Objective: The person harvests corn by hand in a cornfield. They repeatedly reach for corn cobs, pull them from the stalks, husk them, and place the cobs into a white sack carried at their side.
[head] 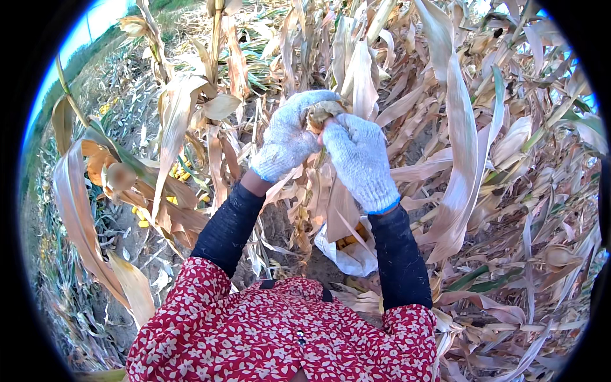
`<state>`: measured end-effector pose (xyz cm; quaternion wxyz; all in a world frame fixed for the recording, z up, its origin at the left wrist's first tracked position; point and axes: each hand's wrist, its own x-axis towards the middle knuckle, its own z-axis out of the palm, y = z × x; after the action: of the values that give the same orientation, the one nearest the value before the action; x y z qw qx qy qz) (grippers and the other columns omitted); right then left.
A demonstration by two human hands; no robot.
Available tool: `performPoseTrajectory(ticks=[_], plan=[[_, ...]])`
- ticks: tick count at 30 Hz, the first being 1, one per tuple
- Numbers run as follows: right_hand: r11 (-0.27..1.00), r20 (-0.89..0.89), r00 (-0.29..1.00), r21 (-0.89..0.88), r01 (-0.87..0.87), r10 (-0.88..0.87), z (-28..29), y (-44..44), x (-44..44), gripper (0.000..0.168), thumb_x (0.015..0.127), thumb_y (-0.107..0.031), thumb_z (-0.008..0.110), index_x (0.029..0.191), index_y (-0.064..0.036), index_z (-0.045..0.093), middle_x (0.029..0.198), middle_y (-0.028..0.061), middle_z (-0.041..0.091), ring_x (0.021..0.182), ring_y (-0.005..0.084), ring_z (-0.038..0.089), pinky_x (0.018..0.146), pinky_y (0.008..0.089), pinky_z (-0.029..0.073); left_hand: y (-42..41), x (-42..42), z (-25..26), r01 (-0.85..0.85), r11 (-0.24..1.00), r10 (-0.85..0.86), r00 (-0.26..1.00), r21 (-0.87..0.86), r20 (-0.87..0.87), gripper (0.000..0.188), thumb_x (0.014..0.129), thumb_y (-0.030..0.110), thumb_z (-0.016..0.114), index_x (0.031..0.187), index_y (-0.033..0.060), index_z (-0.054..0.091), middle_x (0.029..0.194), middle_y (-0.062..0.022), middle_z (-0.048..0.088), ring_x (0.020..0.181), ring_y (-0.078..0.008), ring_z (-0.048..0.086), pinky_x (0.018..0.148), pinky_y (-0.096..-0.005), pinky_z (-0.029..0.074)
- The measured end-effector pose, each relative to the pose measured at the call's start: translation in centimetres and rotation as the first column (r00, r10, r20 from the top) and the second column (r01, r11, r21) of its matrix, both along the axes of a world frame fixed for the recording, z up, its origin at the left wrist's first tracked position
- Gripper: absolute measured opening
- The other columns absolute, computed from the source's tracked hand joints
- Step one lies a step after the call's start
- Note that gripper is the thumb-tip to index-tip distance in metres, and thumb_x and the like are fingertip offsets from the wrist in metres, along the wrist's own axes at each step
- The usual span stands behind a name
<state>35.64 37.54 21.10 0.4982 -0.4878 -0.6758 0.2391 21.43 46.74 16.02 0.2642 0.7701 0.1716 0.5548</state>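
Note:
Both hands wear pale knitted gloves with blue cuffs, and they meet in front of me at chest height or above. My left hand (291,133) curls around a dry, husk-covered corn ear (323,114). Against the near side of the same ear, my right hand (355,153) presses its thumb and fingers into the husk. The ear's tip faces me, and the gloves hide most of its length. Below the right forearm, a white sack (346,260) on the ground holds yellow corn ears (351,237), partly covered by a dry leaf.
Dry corn stalks with long leaves (458,143) crowd the right side. Another husked ear (120,176) hangs on a stalk at the left. Yellow cobs (179,169) lie on the soil (143,258) beyond the left forearm. Flattened stalks and leaf litter (515,286) cover the ground.

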Motion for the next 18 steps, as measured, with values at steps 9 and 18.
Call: performPoseTrajectory(ticks=[9,18], plan=[[0.869,0.085,0.996,0.495,-0.011,-0.035,3.3,1.6,2.1,0.023,0.088,-0.016,0.070,0.107,-0.003,0.070,0.092,0.0090,0.069,0.082,0.0193,0.068,0.076,0.0298,0.055,0.3,0.5,0.9,0.148,0.962,-0.108,0.978,-0.228,0.179,0.048,0.079,0.008,0.079,0.124,0.0065,0.062,0.118,-0.0061,0.066,0.108,-0.0161,0.063,0.098,-0.0319,0.049],[0.964,-0.665,0.726,0.264,0.010,0.175,-1.1,7.4,-2.7,0.024,0.100,-0.019,0.056,0.087,-0.003,0.065,0.076,0.0037,0.067,0.067,0.0092,0.059,0.063,0.0237,0.048,-0.8,0.6,0.6,0.333,0.900,-0.184,0.875,-0.282,0.447,0.067,0.087,0.024,0.073,0.142,0.0020,0.041,0.133,-0.0083,0.056,0.121,-0.0153,0.052,0.101,-0.0316,0.045]])
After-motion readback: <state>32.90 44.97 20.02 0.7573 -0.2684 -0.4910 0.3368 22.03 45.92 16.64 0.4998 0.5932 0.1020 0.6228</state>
